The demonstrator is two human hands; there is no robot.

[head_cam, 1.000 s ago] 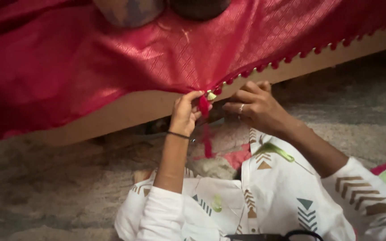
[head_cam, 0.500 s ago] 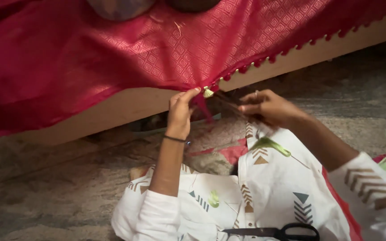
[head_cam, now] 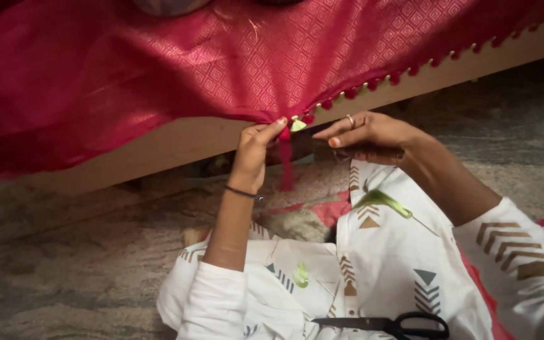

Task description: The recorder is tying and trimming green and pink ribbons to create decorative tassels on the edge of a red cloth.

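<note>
left hand (head_cam: 254,151) pinches red fabric (head_cam: 234,56) edge — right hand (head_cam: 366,135) beside.

place: looks like a home | clues: speckled stone floor (head_cam: 64,264), low wooden ledge (head_cam: 177,141), red patterned cloth (head_cam: 221,63) draped across the top

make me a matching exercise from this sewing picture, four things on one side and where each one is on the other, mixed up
Things:
1. left hand
2. right hand
3. scissors
4. red cloth

Places:
A. lying on the lap, at the bottom of the view
B. draped over the wooden edge
C. pinching the cloth's hem where a red tassel hangs
D. just right of the hem, a ring on one finger

Pairs: 1-C, 2-D, 3-A, 4-B
</note>
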